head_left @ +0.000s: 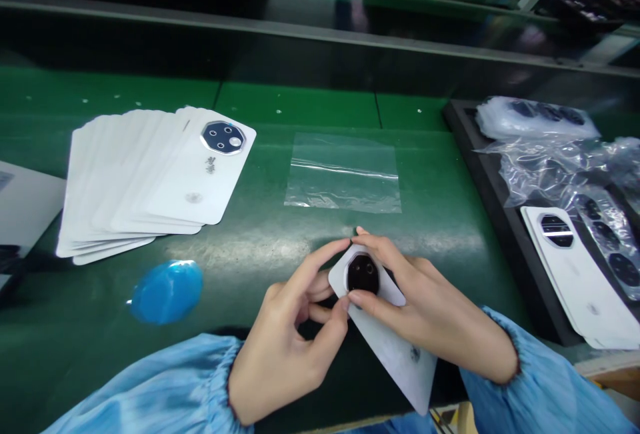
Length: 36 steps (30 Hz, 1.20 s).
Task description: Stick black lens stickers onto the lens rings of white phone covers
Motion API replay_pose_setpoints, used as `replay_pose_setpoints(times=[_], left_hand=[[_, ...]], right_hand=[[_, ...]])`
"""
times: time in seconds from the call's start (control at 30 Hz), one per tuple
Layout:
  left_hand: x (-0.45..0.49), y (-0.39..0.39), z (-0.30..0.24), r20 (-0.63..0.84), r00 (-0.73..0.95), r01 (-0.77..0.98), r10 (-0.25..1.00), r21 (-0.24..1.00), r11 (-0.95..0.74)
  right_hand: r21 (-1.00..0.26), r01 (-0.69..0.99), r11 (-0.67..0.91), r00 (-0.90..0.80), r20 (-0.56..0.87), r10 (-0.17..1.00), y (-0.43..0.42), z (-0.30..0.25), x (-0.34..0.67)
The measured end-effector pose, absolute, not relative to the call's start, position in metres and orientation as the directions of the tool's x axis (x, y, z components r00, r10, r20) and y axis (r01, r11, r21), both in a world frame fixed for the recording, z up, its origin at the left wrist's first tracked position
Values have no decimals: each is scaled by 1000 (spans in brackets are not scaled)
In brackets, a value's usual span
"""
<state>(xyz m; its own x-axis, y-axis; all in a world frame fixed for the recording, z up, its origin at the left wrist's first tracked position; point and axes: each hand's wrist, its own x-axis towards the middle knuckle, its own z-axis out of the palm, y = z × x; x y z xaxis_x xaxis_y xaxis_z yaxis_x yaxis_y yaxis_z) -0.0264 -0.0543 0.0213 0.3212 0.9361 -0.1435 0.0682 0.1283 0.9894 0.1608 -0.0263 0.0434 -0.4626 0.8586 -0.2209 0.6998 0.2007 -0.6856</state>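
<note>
A white phone back cover (395, 354) with a dark octagonal camera plate (363, 273) is held tilted over the front of the bench. My left hand (300, 334) pinches its upper left edge, thumb beside the camera plate and index finger at the top corner. My right hand (425, 294) grips the same cover from the right, with the thumb just under the camera plate and fingers along the top edge. Both hands are closed on the cover. A clear plastic bag (344, 174) lies flat beyond them.
A fanned stack of white phone back covers (165, 174) lies at left, with a blue oval film (167, 291) in front. On the right, a black tray (480, 181) bears bagged camera plates (550, 117); more white covers (580, 281) rest on its near side. The green bench (250, 254) lies beneath.
</note>
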Motion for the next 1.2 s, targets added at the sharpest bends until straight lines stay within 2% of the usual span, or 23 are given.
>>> replay_pose_setpoints(times=[0.23, 0.47, 0.77, 0.97, 1.2], left_hand=[[-26, -51, 22, -150, 323, 29, 934, 988, 149], [-27, -51, 22, -149, 332, 15, 931, 988, 152], [-27, -51, 23, -138, 335, 34, 932, 990, 135], [-28, -52, 24, -163, 329, 73, 930, 986, 147], [-25, -51, 22, -226, 320, 55, 920, 974, 220]], right_hand=[[-747, 654, 120, -468, -274, 840, -21, 47, 165], [-746, 663, 67, -469, -343, 814, -19, 44, 171], [-759, 647, 66, -467, -327, 821, -17, 48, 170], [-723, 673, 157, -447, -229, 865, -21, 47, 164], [-565, 738, 369, -483, -59, 874, -32, 42, 160]])
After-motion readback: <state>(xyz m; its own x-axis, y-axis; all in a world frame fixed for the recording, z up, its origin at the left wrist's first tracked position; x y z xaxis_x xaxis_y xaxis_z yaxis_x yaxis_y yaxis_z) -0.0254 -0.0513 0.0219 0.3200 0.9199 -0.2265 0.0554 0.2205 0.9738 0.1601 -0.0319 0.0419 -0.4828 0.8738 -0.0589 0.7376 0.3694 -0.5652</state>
